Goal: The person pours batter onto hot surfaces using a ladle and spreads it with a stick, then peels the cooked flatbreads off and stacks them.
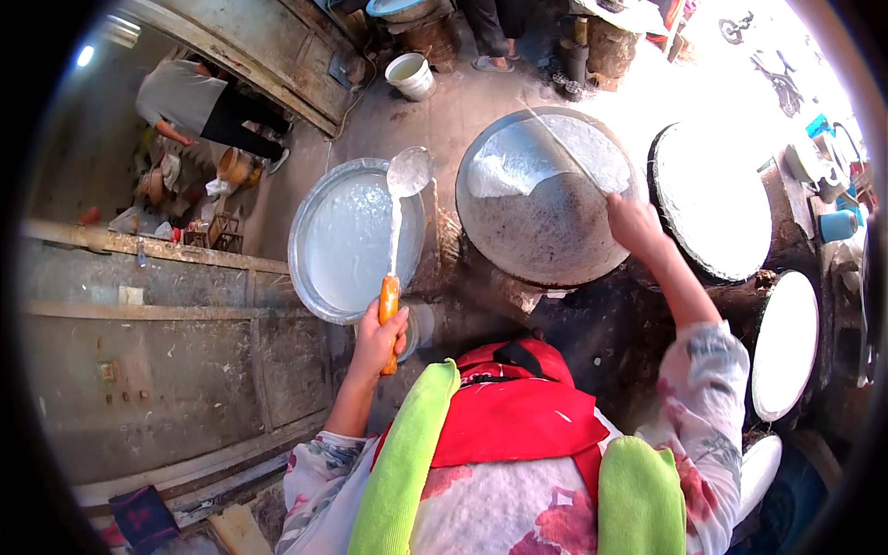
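My left hand (pixel 380 340) grips the orange handle of a metal ladle (pixel 411 171). White liquid coats the ladle's shaft, and its bowl is above the far right rim of a metal basin (pixel 297 260). White, batter-like liquid (pixel 347 236) fills that basin. In my right hand (pixel 633 223) is a thin stick (pixel 565 142), slanting across a round griddle (pixel 548 232). A white layer of batter (pixel 499 177) covers the griddle's far part, thickest at the left; the near part is bare and grey-brown. The stick's far end reaches the griddle's far rim.
Right of the griddle are round, glaring white surfaces (pixel 714 201), with another (pixel 787 347) nearer me. A white bucket (pixel 413 76) stands on the floor ahead. One person (pixel 182 94) bends in the left doorway; another's foot (pixel 494 64) shows ahead. A worn panelled partition (pixel 166 374) runs along my left.
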Available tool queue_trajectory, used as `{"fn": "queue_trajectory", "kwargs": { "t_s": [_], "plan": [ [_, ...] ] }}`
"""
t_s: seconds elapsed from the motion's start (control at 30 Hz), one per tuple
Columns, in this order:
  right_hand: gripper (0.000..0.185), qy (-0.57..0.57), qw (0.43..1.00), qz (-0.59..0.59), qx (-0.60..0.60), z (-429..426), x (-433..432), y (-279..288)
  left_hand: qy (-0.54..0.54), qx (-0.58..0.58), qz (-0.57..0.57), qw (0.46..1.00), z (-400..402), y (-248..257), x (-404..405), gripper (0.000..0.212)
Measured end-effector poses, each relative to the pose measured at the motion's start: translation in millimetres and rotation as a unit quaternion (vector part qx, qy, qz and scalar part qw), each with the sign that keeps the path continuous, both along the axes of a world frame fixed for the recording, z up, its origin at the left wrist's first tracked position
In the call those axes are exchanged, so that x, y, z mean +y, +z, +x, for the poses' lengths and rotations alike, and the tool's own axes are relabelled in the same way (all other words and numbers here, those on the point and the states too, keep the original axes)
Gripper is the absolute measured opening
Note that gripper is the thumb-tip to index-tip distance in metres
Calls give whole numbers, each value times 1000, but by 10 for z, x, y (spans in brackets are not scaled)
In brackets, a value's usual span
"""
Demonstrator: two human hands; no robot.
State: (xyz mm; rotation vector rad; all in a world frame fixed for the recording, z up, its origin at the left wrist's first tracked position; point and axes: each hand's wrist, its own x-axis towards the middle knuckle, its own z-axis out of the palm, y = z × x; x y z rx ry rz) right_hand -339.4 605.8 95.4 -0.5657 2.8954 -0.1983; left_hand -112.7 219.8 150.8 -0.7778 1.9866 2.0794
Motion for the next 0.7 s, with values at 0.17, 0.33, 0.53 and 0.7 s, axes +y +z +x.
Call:
{"fn": "queue_trajectory", "kwargs": {
  "t_s": [0.17, 0.33, 0.53, 0.7],
  "plan": [
    [13, 135, 990, 8, -30, 27, -249, 64, -13, 9, 3, 1000, -16, 10, 18, 34],
    [10, 193, 980, 4, -46, 772, -82, 95, -38, -20, -10, 999, 57, -2, -99, 35],
    [12, 83, 996, -8, -26, 1812, 211, 284, -179, -37, -94, 979, 250, -186, -255, 44],
    [29, -61, 996, -58, 15, 2992, 365, 81, -343, 76, -209, 913, 225, -151, -172, 55]
  ]
}}
